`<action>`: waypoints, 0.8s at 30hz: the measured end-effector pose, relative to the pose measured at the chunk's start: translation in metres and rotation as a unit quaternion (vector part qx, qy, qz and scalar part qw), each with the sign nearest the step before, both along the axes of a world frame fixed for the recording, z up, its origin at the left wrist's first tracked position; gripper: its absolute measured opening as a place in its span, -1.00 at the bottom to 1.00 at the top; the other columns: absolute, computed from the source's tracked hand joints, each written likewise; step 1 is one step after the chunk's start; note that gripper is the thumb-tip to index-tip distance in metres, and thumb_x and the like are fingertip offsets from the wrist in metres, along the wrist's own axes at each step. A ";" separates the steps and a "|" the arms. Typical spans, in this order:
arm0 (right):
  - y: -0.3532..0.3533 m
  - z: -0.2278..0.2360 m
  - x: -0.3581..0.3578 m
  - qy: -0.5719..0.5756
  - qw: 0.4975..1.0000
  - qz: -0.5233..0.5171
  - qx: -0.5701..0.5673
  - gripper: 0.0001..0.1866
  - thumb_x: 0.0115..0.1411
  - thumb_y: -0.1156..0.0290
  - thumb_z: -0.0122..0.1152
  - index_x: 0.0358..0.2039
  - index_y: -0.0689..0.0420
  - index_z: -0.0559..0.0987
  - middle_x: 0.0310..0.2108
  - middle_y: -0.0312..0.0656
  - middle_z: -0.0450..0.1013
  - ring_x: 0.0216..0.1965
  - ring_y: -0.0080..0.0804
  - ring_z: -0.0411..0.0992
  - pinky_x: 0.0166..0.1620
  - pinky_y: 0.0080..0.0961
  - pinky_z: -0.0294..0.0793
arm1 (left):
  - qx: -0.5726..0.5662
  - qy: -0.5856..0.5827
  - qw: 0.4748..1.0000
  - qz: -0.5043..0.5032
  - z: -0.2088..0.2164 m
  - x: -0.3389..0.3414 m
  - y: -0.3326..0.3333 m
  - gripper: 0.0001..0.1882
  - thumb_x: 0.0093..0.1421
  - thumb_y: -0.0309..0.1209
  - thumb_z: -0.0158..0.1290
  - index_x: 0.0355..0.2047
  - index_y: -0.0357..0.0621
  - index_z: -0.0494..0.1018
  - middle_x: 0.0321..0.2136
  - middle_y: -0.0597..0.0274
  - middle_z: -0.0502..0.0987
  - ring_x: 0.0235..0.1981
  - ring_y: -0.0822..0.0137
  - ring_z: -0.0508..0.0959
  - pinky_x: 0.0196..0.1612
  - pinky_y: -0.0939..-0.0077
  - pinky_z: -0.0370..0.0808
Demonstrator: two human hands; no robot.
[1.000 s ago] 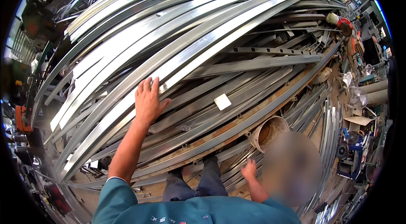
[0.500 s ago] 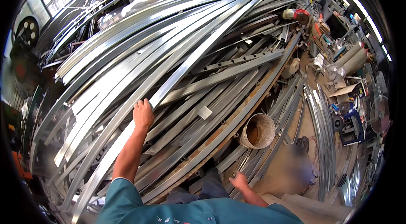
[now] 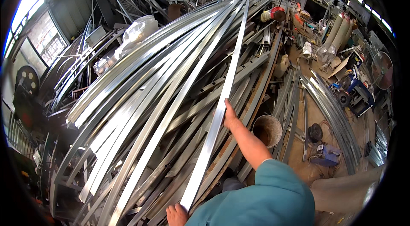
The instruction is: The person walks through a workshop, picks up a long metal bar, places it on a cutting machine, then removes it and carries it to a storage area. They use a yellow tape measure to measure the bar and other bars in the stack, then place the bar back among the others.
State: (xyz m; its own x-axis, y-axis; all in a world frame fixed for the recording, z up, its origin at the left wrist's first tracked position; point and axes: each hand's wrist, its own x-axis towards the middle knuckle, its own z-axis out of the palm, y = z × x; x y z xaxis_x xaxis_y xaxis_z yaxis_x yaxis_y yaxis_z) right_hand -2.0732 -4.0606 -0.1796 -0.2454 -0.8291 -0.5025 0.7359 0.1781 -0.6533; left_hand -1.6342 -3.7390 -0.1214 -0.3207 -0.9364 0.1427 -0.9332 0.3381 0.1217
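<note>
A long, shiny metal tube slants across the pile, from near my body up to the far end. My right hand is closed round its middle stretch, thumb along the right side. At the tube's near end, my left hand is curled against the left edge, partly cut off by the lower rim of the picture. To the left, many similar metal lengths lie fanned out in a stack. Darker bars and channels lie under the held tube.
Right of the pile stands a dirty bucket. Beyond it are a wheel, a blue machine and a floor bundle of metal lengths. Fans and gas cylinders stand farther right. A clear plastic bag lies back left.
My right hand has come up from low by my legs onto the tube. My left hand has shifted to its near end. One tube now lies apart, right of the stack; the view has turned.
</note>
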 end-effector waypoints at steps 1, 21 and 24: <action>-0.010 -0.002 -0.013 0.010 0.997 -0.051 0.049 -0.22 0.22 -0.29 0.03 0.06 0.24 0.40 -0.34 0.00 0.53 -0.35 -0.14 0.55 -0.24 -0.15 0.53 | -0.039 0.012 0.998 -0.048 -0.012 0.040 0.039 -0.68 0.18 -0.26 0.12 -0.17 -0.24 0.53 -0.57 -0.01 0.53 -0.53 -0.07 0.52 -0.39 0.18 0.55; 0.200 -0.039 0.157 -0.322 0.942 0.085 -0.042 -0.36 0.29 0.06 0.03 0.19 0.32 0.34 0.08 0.09 0.44 0.13 0.02 0.40 0.26 -0.03 0.30 | 0.442 0.003 0.884 0.154 0.025 0.131 0.092 -0.70 -0.14 -0.50 0.12 -0.33 -0.19 0.34 -0.40 -0.07 0.43 -0.26 -0.15 0.47 -0.19 0.02 0.41; 0.122 -0.046 0.076 -0.180 0.982 -0.015 -0.059 -0.36 0.28 0.00 0.03 0.13 0.33 0.39 -0.01 0.04 0.48 -0.01 -0.02 0.49 0.07 -0.07 0.47 | 0.395 -0.004 0.907 0.149 0.021 0.159 0.140 -0.71 -0.11 -0.49 0.10 -0.33 -0.19 0.34 -0.40 -0.08 0.43 -0.26 -0.15 0.47 -0.19 0.01 0.41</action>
State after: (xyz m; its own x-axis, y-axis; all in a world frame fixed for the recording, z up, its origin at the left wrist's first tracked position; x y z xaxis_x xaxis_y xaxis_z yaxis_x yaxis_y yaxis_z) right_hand -1.9975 -3.9384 -0.2257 -0.0944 -0.8818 -0.4620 0.9265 0.0919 -0.3648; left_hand -1.4752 -3.5993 -0.1000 -0.0352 -0.7910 -0.6108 -0.9710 -0.1177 0.2083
